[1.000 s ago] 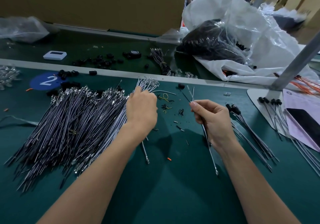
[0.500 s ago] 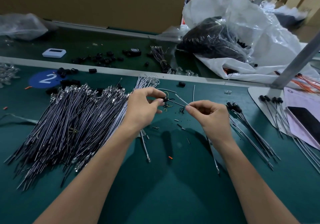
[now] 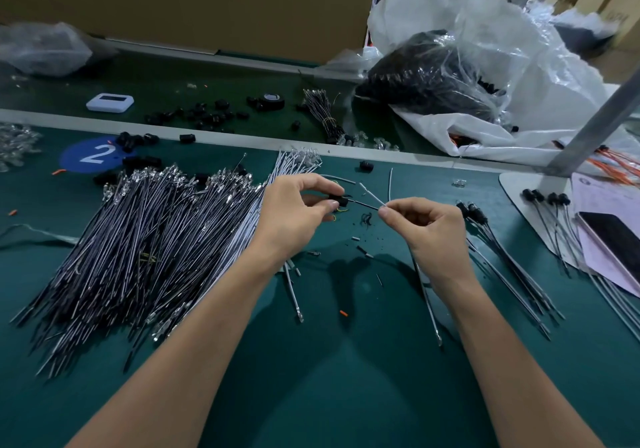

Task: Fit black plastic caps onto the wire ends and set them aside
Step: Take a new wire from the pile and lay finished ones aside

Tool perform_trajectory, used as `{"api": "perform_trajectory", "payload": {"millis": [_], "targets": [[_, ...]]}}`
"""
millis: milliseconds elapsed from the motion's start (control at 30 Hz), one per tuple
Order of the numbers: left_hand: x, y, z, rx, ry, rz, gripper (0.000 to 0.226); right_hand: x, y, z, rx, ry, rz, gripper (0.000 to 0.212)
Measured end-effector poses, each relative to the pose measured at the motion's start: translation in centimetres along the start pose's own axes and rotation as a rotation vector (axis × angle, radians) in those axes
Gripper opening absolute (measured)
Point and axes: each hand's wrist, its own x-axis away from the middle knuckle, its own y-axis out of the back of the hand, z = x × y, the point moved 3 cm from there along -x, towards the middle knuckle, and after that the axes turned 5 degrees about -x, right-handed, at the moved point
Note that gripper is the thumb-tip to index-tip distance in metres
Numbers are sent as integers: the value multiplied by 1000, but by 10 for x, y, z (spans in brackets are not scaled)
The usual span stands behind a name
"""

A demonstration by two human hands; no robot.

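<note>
My left hand (image 3: 298,213) pinches a small black plastic cap (image 3: 338,199) between thumb and fingertips above the green table. My right hand (image 3: 424,227) pinches a thin wire pair (image 3: 372,199) near its tips; one dark end points into the cap, the white end angles up. The rest of that wire (image 3: 427,303) hangs below my right wrist. A big pile of uncapped wires (image 3: 138,236) lies left of my left hand. Capped wires (image 3: 498,257) lie to the right of my right hand.
Loose black caps (image 3: 138,141) sit by a blue "2" sticker (image 3: 91,154) and on the back belt (image 3: 207,115). A clear bag of black caps (image 3: 426,76) stands back right. A metal post (image 3: 595,125), pink paper and a phone (image 3: 620,250) lie right.
My left hand left the wire pile and lifted a black cap toward the middle. My right hand tilted the wire tips left, and one wire end now meets the cap.
</note>
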Motion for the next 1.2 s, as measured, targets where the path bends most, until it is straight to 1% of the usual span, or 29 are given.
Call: {"api": "perform_trajectory", "payload": {"millis": [200, 433, 500, 633, 800, 900, 1000, 1067, 1133, 1200], "targets": [[0, -1, -1, 23, -22, 13, 27, 2, -1, 1, -4, -15, 48, 10], [1, -2, 0, 81, -32, 16, 26, 1, 1, 0, -35, -42, 2, 6], [1, -3, -1, 93, -38, 25, 27, 1, 0, 0, -34, -53, 29, 4], [3, -8, -3, 129, -51, 71, 28, 2, -4, -1, -46, -62, 78, 4], [4, -13, -2, 189, -31, 126, 18, 2, -4, -2, -52, -69, 67, 5], [4, -13, -1, 195, -9, 165, 23, 2, -4, -3, -89, -103, 57, 5], [4, -13, 0, 285, 42, 132, 20, 3, -6, -2, -117, -103, 54, 6], [3, -12, 1, 357, 86, 89, 16, 2, -4, -2, -107, -87, -5, 6], [2, -8, 2, 401, 117, 46, 14, 1, 0, -1, -34, -46, -72, 10], [0, -6, 3, 434, 137, 11, 14, 1, 4, 1, 60, 22, -99, 16]]}}
